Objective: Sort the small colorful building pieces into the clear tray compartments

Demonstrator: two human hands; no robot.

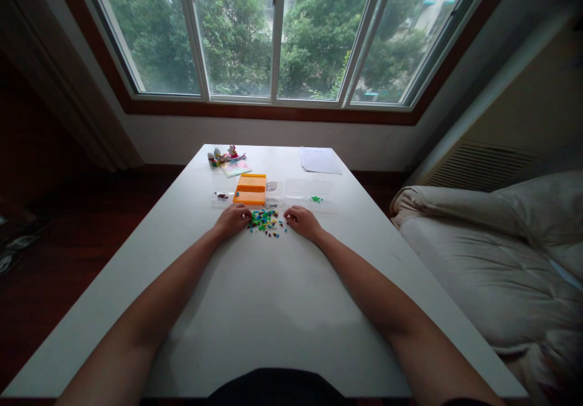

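Note:
A loose pile of small coloured pieces (263, 220), green, blue, yellow and dark, lies on the white table between my hands. At its left edge is my left hand (233, 219), fingers curled and pressed together against the pieces. My right hand (302, 220) rests just right of the pile with thumb and fingers drawn together. What either hand holds, if anything, is too small to make out. Behind the pile stands an open orange case (250, 189). Clear trays flank it: dark pieces (221, 196) lie in the left one, green pieces (316, 199) in the right one.
Small toy figures (222, 155) and a colourful sheet (235, 168) are at the table's far left. White papers (320, 160) lie at the far right. A beige sofa (483, 272) borders the right side, and a window (273, 35) is beyond the table (282, 309).

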